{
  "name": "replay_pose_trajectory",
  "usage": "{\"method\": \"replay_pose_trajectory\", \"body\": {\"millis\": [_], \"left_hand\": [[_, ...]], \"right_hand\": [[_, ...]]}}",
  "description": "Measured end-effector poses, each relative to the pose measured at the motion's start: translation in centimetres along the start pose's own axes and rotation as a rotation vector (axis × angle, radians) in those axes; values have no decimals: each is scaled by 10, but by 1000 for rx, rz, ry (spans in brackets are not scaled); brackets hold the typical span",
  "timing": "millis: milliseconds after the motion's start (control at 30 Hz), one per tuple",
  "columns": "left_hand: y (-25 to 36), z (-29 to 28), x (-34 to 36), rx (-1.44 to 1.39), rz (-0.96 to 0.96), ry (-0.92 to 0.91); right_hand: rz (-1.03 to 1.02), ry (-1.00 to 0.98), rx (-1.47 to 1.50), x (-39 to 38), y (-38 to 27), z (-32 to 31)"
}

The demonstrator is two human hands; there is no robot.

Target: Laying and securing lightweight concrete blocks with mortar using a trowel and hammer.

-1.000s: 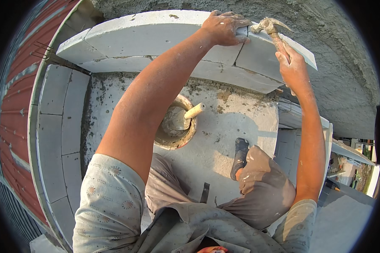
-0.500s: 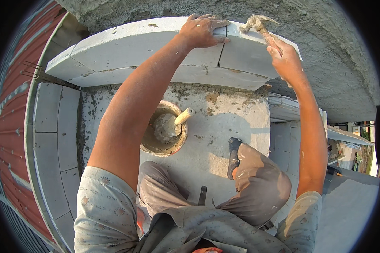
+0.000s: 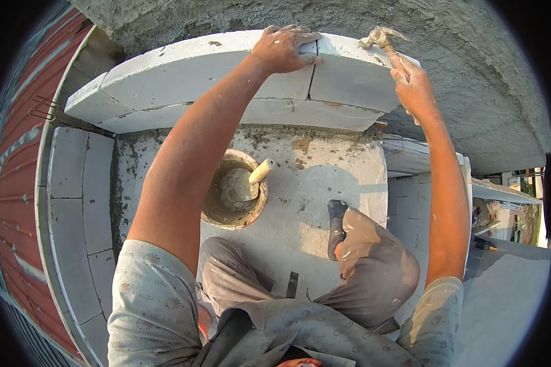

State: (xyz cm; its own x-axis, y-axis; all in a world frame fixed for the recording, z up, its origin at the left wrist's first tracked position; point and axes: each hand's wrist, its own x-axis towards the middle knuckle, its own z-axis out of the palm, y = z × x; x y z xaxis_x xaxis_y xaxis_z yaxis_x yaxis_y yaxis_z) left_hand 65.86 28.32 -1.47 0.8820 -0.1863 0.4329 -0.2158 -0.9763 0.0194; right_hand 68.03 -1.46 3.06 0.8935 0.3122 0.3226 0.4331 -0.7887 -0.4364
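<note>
A low wall of white blocks (image 3: 183,73) curves across the far side in the fisheye picture. My left hand (image 3: 286,49) lies over its top edge beside a dark vertical joint, the fingers spread and reaching to that joint. To the right of the joint is an end block (image 3: 355,76). My right hand (image 3: 415,88) is wrapped round the handle of a claw hammer (image 3: 382,41). The mortar-crusted hammer head is at the top of the end block; whether it touches I cannot tell.
A bucket of mortar (image 3: 260,211) stands on the concrete floor (image 3: 294,189), a trowel (image 3: 260,173) resting in it. More white blocks (image 3: 66,165) line the left side, beside a red corrugated roof (image 3: 18,183). A rough grey rendered surface (image 3: 459,79) lies beyond the wall.
The picture has shifted slightly, so the wall and both hands appear a little lower and further left. My left hand stays on the wall and my right keeps the hammer at the end block.
</note>
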Motion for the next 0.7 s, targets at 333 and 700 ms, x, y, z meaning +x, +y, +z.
{"method": "replay_pose_trajectory", "body": {"millis": [333,700], "left_hand": [[2,-2,4,74,-8,-71],[41,-11,-48,-148,-171,465]], "right_hand": [[610,-377,876,-167,53,31],[626,-1012,801,-304,126,269]]}}
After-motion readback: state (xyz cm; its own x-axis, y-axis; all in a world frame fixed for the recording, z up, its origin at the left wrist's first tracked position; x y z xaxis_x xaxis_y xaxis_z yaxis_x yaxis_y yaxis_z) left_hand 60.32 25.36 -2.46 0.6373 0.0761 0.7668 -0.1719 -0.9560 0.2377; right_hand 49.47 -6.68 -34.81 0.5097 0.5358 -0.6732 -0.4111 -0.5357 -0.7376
